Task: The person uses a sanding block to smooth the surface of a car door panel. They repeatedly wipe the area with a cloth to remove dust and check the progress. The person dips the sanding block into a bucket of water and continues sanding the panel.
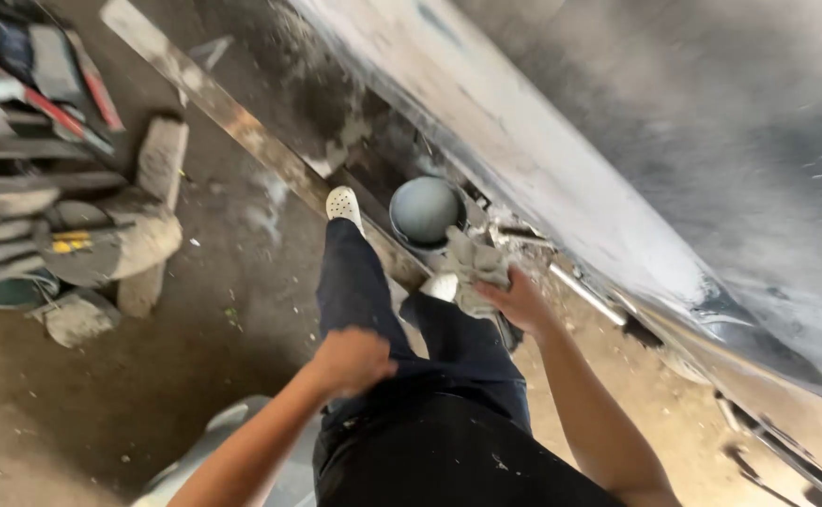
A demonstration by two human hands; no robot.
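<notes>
Clearly the right hand (521, 302) grips a grey rag (475, 266) just below the panel (561, 131), near a bucket (424, 210); the left hand (350, 361) hangs fisted, empty, by the thigh.

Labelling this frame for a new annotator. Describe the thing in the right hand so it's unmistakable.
Start at the big grey sanded vehicle panel filling the upper right, then drop to its lower edge, where a round grey dome-shaped bowl sits on the ground. Just right of the bowl, the right hand is closed on a crumpled, dusty grey cloth. It is the only soft, wrinkled thing there, unlike the smooth bowl and white clog.
</notes>
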